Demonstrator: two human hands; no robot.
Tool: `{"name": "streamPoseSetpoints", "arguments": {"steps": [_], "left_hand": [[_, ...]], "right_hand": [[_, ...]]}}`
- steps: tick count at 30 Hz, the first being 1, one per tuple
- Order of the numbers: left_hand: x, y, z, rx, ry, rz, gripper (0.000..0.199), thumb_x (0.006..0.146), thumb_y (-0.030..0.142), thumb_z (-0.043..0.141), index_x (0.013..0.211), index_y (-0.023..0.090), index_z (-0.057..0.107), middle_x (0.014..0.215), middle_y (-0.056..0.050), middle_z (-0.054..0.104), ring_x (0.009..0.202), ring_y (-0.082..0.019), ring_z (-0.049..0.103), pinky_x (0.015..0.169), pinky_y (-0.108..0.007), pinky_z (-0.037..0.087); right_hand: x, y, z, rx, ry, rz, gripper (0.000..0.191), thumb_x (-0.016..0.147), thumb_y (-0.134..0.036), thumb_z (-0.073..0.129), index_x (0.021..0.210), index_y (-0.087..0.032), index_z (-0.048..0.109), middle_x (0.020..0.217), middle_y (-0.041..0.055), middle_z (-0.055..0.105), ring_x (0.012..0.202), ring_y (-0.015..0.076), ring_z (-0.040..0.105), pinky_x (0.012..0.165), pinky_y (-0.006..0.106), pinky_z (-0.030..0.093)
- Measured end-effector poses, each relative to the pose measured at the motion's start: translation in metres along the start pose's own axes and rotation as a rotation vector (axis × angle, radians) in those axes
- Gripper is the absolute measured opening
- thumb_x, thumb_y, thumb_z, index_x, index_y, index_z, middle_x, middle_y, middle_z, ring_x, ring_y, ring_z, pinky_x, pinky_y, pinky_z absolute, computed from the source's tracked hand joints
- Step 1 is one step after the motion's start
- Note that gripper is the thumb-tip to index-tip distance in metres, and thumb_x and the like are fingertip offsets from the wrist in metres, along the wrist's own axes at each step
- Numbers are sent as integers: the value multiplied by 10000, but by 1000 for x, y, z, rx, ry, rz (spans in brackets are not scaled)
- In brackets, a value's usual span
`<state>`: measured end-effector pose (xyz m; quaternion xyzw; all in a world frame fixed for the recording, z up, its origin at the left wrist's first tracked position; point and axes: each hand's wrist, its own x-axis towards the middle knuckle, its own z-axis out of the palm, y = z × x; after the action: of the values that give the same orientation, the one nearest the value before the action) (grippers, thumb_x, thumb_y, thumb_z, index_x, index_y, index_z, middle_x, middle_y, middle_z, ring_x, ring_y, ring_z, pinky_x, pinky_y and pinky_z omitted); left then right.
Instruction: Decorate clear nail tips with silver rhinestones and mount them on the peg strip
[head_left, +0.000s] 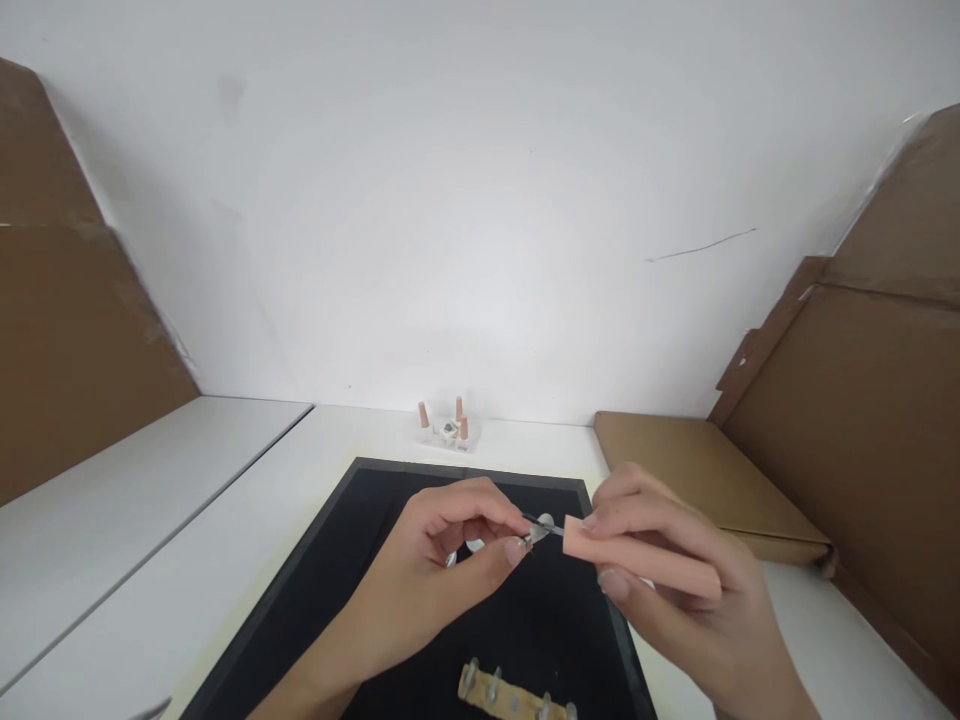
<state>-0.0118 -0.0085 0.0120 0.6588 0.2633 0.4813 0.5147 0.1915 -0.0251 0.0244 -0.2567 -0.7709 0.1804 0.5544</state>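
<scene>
My right hand (675, 580) grips the long peach-coloured cap of a nail polish brush (641, 560), held almost level and pointing left. Its thin dark stem reaches the fingertips of my left hand (442, 560). Those fingers are closed in a pinch on a small clear false nail (541, 527), which the brush end overlaps. Whether the bristles touch the nail is too small to tell. Below the hands, a tan strip (514, 697) carries several clear nail tips on a black mat (300, 600). More whitish pieces show partly behind my left fingers.
Against the wall stand peach-capped bottles (459, 425) on a clear base. A flat cardboard box (675, 460) lies at the right, beside a tall cardboard panel (885, 400). Another cardboard panel (82, 330) stands at the left. The white table (247, 480) has a seam on that side.
</scene>
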Motion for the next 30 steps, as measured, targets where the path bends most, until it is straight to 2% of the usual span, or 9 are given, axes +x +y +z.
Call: {"name": "streamPoseSetpoints", "arguments": {"steps": [5, 16, 27, 30], "left_hand": [[0, -1, -1, 16, -5, 9, 166, 846, 119, 656, 826, 238, 770, 700, 15, 589, 659, -115, 499, 603, -238, 370], [2, -4, -1, -35, -17, -35, 91, 847, 192, 689, 826, 220, 773, 720, 1, 593, 641, -118, 503, 594, -251, 387], [3, -5, -1, -31, -31, -30, 95, 857, 208, 690, 827, 228, 779, 717, 3, 593, 640, -111, 502, 596, -245, 386], [3, -6, -1, -38, -35, -27, 91, 862, 232, 690, 839, 230, 779, 718, 3, 589, 638, -113, 502, 593, -245, 391]], "right_hand": [[0, 0, -1, -16, -18, -2, 271, 794, -58, 603, 963, -260, 669, 740, -11, 592, 674, 124, 531, 556, 217, 471], [-1, -2, -2, 0, -31, 21, 329, 750, -7, 547, 888, -266, 695, 725, -24, 517, 648, 96, 514, 534, 182, 445], [-1, -3, 4, 56, 17, 4, 292, 812, 4, 573, 770, -257, 698, 698, -46, 404, 573, 66, 428, 475, 190, 330], [-1, -3, 3, 71, -8, 3, 301, 822, 6, 572, 775, -260, 704, 705, -44, 388, 575, 71, 412, 472, 205, 311]]}}
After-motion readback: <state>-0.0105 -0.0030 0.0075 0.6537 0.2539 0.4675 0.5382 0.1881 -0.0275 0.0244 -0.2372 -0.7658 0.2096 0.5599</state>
